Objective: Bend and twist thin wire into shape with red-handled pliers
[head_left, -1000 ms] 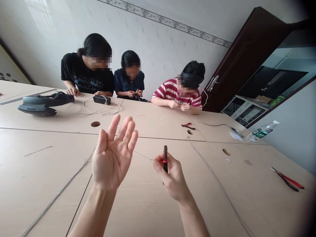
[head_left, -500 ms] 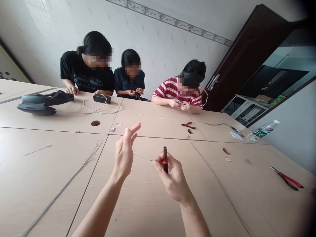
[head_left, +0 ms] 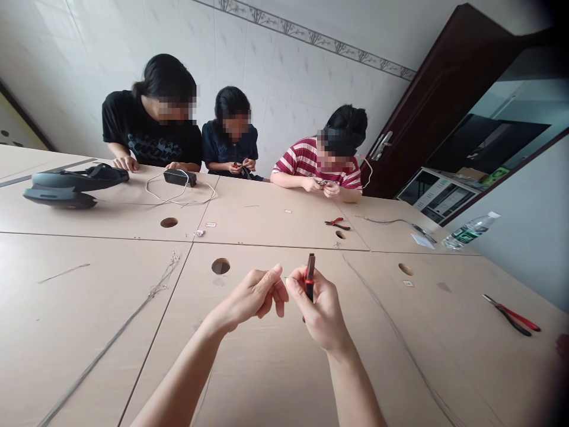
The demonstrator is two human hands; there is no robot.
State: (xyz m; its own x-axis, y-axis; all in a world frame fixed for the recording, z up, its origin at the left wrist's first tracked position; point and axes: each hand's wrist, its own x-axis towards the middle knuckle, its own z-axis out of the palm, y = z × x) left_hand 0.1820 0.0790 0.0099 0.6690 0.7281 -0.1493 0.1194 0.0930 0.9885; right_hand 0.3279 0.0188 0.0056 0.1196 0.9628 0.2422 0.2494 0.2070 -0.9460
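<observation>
My right hand (head_left: 323, 311) is closed around a pair of pliers (head_left: 310, 270) with dark metal jaws pointing up and red-and-black handles. Its thumb and forefinger also pinch together at the end of a thin wire. Just to the left, my left hand (head_left: 258, 296) has thumb and forefinger pressed together on this fine wire, close to the right fingertips. Only a short bit of the wire shows between the hands. A faint line hangs below my left forearm, perhaps the same wire.
Long wire bundles lie left (head_left: 120, 326) and right (head_left: 395, 332) of my hands. Other pliers (head_left: 511, 314) rest at the right, more pliers (head_left: 338, 224) farther back. A headset (head_left: 75, 184), a black box (head_left: 180, 177) and a bottle (head_left: 471, 230) stand around. Three people sit opposite.
My left hand has moved right and turned, going from stretched-out fingers to a pinch on the wire beside my right hand. The right hand, still holding the pliers, has shifted slightly right.
</observation>
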